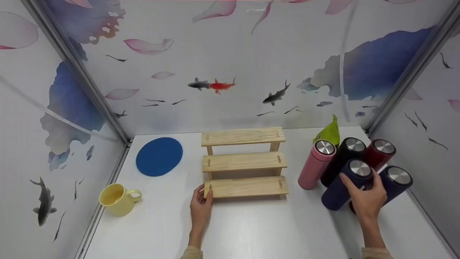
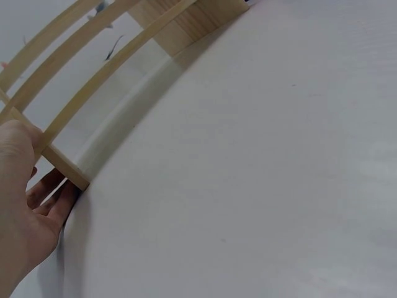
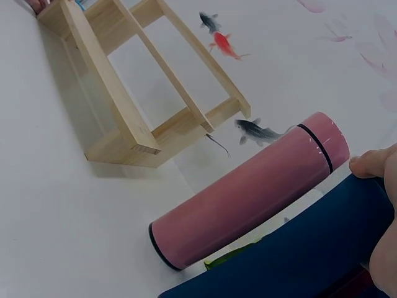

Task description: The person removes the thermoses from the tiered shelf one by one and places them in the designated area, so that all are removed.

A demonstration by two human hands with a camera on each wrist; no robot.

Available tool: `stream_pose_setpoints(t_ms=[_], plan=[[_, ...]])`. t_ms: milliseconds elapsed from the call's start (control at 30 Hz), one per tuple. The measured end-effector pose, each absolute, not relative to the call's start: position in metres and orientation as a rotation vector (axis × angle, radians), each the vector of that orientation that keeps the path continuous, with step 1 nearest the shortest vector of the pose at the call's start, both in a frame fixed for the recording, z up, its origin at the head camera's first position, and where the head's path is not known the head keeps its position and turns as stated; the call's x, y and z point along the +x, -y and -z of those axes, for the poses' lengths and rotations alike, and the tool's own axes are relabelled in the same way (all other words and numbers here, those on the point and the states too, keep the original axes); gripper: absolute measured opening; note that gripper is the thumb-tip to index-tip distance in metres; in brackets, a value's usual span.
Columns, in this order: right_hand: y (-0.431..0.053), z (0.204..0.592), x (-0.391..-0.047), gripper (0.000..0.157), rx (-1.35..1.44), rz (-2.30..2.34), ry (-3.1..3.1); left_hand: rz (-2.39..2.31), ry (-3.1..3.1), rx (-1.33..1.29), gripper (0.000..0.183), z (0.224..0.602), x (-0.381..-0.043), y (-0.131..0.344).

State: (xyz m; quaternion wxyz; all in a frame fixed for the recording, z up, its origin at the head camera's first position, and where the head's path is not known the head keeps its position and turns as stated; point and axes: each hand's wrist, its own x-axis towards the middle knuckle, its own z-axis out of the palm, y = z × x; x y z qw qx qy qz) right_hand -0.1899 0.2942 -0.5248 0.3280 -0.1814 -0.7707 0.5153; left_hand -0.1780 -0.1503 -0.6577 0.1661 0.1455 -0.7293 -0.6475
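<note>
A three-tier wooden rack (image 1: 248, 187) stands on the white table, and my left hand (image 1: 201, 208) holds the left end of its lowest tier, thumb on top. In the left wrist view, the fingers (image 2: 62, 202) curl around the rack's side near the tabletop. At the right, my right hand (image 1: 368, 201) grips a dark blue thermos (image 1: 336, 194) near its steel-topped lid. Just left of it stands a pink thermos (image 1: 312, 169), also seen large in the right wrist view. Close by are a black thermos (image 1: 337, 165), a red thermos (image 1: 375, 156) and a second dark blue thermos (image 1: 390, 189).
A yellow mug (image 1: 120, 203) stands at the left edge, its handle to the right. Behind it lies a flat blue disc (image 1: 159, 156). A lime-green pointed object (image 1: 330, 132) shows behind the pink thermos. Printed wall panels (image 1: 251, 57) enclose the back and sides.
</note>
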Motion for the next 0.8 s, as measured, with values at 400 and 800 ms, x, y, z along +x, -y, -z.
stream_pose_setpoints(t_ms=[400,800], plan=[[-0.294,0.522,-0.186,0.075,-0.46,-1.3,2.048,1.818,2.094,0.422,0.042,0.657,-0.176,0.15],[-0.293,0.497,-0.186,0.076,-0.231,-1.312,2.004,1.846,2.074,0.425,0.042,0.658,-0.178,0.152]])
